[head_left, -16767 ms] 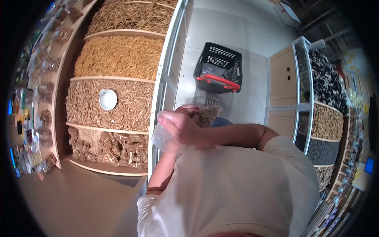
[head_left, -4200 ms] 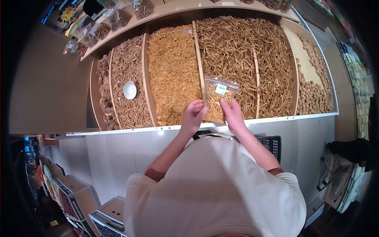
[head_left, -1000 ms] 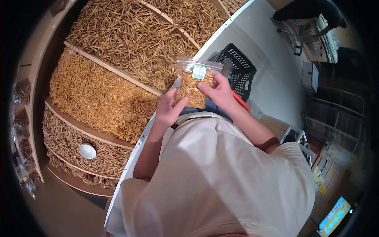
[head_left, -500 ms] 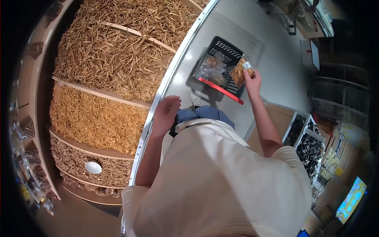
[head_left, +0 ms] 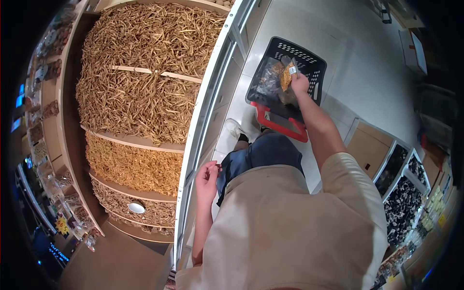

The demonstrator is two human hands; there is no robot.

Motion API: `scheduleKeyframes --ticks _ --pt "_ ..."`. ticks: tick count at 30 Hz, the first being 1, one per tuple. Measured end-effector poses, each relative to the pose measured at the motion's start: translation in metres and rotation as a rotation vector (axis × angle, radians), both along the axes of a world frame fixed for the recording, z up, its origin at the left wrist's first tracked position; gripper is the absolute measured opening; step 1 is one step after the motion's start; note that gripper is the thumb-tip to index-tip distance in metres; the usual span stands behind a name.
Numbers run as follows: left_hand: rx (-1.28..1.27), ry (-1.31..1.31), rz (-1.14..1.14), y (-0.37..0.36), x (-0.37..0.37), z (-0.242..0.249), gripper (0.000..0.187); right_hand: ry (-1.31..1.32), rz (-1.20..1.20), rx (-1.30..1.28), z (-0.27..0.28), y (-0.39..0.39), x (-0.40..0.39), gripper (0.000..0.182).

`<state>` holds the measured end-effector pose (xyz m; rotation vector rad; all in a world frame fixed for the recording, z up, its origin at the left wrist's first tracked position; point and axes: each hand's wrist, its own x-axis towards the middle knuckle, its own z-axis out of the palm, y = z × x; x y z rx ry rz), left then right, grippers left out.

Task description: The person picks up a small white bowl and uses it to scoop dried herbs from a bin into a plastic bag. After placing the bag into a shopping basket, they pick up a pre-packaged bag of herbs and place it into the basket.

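Observation:
My right hand (head_left: 300,85) grips a clear plastic bag of golden-brown dried food (head_left: 286,78) by its top, near a white label. The bag hangs inside a black shopping basket (head_left: 320,62) on the floor. Other clear plastic bags (head_left: 267,81) lie in the basket, their contents hard to make out. The basket's red handle (head_left: 295,134) is folded toward me. My left hand (head_left: 208,177) hangs beside my blue shorts, next to the display's metal edge, fingers loosely curled and apart. I see nothing held in it.
On the left, a sectioned display bin holds long brown dried strips (head_left: 140,96), finer golden shreds (head_left: 133,162) and a white scoop (head_left: 136,207). Its metal edge (head_left: 205,108) runs alongside me. Trays of dark dried goods (head_left: 406,208) stand at right. My shoe (head_left: 234,128) is near the basket.
My right hand has lowered the bag deeper into the basket, onto the other bags. The basket's handle has swung toward me. My left hand has dropped lower, beside my shorts, and the view has shifted.

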<state>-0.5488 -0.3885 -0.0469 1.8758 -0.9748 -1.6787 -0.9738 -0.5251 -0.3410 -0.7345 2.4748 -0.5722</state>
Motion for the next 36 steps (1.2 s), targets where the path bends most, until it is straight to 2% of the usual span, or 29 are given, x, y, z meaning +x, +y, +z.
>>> scheduleKeyframes --ticks 3,5,8,10,12,15,16,20,23,24,26,27,28,30,32,34,36 --pt "0.047 -0.053 0.048 0.024 -0.005 -0.007 0.023 -0.015 -0.029 -0.110 -0.035 -0.021 -0.008 0.030" --pt "0.071 -0.085 0.068 0.039 -0.006 -0.014 0.023 -0.013 -0.003 -0.039 -0.057 -0.026 -0.014 0.030" --pt "0.079 -0.067 0.107 0.045 -0.017 -0.019 0.023 -0.032 0.053 0.028 -0.049 -0.026 -0.022 0.027" --pt "0.081 -0.067 0.117 0.043 -0.025 -0.016 0.023 -0.193 0.239 -0.071 -0.037 -0.012 -0.017 0.026" --pt "0.074 0.014 0.088 0.043 -0.026 -0.022 0.022 -0.156 0.296 -0.041 -0.020 0.016 -0.004 0.024" --pt "0.052 0.010 0.074 0.040 -0.022 -0.022 0.021 -0.241 0.294 -0.170 -0.013 0.065 0.013 0.024" --pt "0.030 0.017 0.071 0.040 -0.018 -0.026 0.021 -0.384 0.231 -0.117 -0.015 0.078 0.017 0.021" --pt "-0.032 0.068 0.101 0.040 0.000 -0.030 0.021 -0.855 0.029 -0.050 0.105 0.094 0.056 0.019" --pt "-0.049 0.051 0.067 0.034 0.014 -0.027 0.022 -0.912 0.200 -0.124 0.147 0.101 0.077 0.024" --pt "-0.066 0.062 0.088 0.034 0.018 -0.026 0.022 -0.901 0.227 -0.129 0.159 0.104 0.083 0.024" --pt "-0.084 0.125 0.184 0.036 0.029 -0.027 0.023 -0.504 0.689 -0.069 0.182 0.105 0.097 0.029" --pt "-0.103 0.112 0.195 0.039 0.037 -0.031 0.023 -0.422 0.762 0.050 0.200 0.104 0.106 0.033" --pt "-0.098 0.109 0.229 0.041 0.044 -0.032 0.024 -0.406 0.802 0.049 0.202 0.106 0.110 0.033" --pt "-0.142 0.117 0.298 0.048 0.065 -0.037 0.025 -0.098 0.999 0.059 0.196 0.108 0.120 0.037" --pt "-0.202 0.123 0.441 0.052 0.088 -0.030 0.028 -0.107 1.058 0.041 0.188 0.106 0.127 0.035" --pt "-0.266 0.094 0.603 0.055 0.116 -0.019 0.030 -0.013 0.867 0.151 0.186 0.103 0.137 0.029" --pt "-0.321 0.111 0.814 0.059 0.155 -0.021 0.026 -0.032 0.890 0.151 0.198 0.102 0.146 0.027"
